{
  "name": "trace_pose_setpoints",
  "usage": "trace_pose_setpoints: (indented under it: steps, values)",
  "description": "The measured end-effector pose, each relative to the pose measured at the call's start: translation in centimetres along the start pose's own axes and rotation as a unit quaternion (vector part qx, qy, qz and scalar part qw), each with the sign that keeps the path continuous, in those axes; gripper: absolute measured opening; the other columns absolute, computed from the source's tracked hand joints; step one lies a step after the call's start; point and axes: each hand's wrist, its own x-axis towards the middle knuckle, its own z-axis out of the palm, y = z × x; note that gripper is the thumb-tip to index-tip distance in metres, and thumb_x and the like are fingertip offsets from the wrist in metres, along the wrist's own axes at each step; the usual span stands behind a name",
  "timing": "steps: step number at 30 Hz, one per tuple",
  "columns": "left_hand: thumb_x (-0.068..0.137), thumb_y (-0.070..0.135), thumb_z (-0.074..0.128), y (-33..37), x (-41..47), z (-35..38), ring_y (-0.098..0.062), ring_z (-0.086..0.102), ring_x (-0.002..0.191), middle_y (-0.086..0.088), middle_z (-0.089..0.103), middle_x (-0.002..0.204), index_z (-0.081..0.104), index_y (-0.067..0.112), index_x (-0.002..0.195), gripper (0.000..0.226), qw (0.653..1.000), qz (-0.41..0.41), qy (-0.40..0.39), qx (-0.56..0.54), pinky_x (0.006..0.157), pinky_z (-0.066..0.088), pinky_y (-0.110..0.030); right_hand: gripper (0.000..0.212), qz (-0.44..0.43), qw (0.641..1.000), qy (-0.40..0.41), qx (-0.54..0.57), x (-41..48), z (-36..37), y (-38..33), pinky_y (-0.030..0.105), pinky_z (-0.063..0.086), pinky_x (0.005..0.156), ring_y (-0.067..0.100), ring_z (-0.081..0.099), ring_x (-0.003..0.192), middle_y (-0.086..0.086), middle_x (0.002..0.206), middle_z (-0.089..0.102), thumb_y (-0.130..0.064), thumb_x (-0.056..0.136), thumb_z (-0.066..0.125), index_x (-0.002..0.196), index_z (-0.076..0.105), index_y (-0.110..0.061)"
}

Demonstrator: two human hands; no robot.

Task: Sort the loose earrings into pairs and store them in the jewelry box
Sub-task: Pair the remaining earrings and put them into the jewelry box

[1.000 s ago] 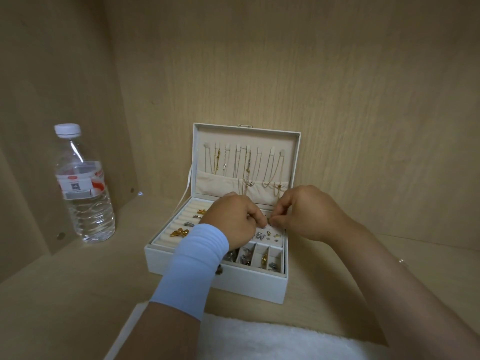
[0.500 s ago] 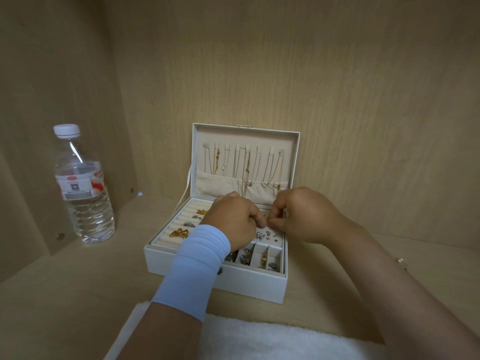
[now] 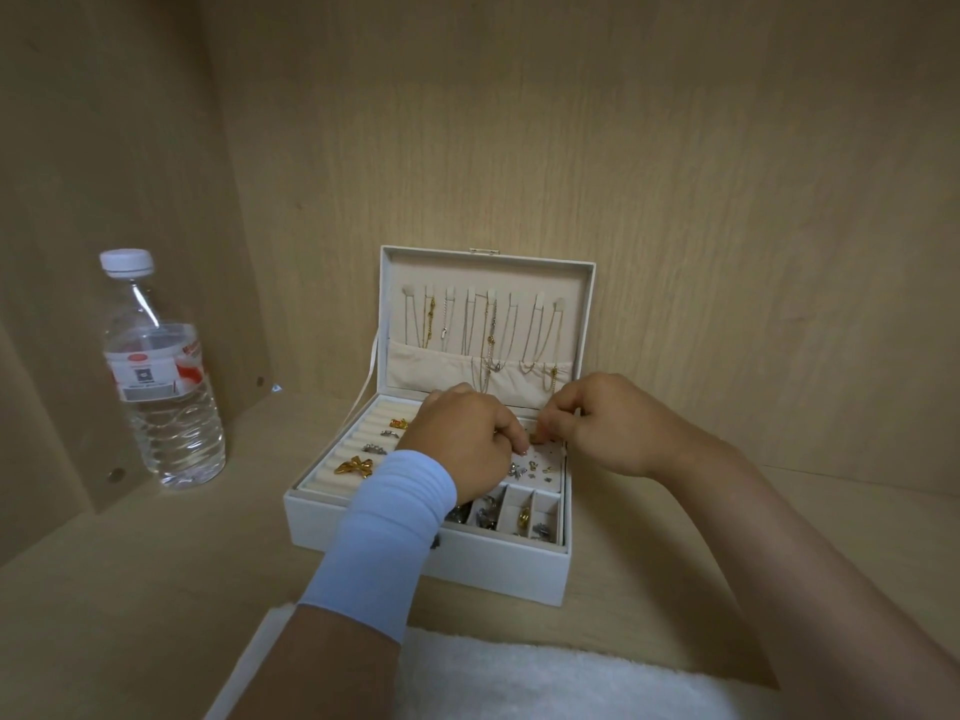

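Loose earrings [image 3: 535, 469] are noted just nearside of where curled left hand [image 3: 465, 444] and right hand [image 3: 613, 433] meet; a tiny earring [image 3: 540, 437] is pinched by the right, the left's hold cannot be told.

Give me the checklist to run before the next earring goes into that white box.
1. Lid open: ok. The white rectangular jewelry box has its lid standing upright.
2. Earring in grip: cannot tell. The left hand and right hand hold curled fingertips together over the cream perforated stud panel; anything pinched is too small to see.
3. Free holes: ok. The panel's far right part is bare.
4. Pairs matched: cannot tell. The small studs on it are too small to compare.
5. Spill risk: ok. The clear plastic water bottle stands capped, apart from the box.
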Motion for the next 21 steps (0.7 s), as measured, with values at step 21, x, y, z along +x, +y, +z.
trace_pose_setpoints:
  steps: [21]
  values:
    - [0.092,0.019,0.051,-0.6,1.0,1.5,-0.008,0.039,0.116,0.021,0.058,0.116,0.073,0.041,0.109,0.035,0.997,0.063,0.007,0.040,0.107,0.025,-0.027,0.014,0.030,0.999,0.019,-0.030,0.2,0.0,1.2,0.036,0.055,0.090,0.003,0.065,0.092,-0.015,0.094,0.073,-0.027,0.093,0.064,0.092,0.078,-0.030]
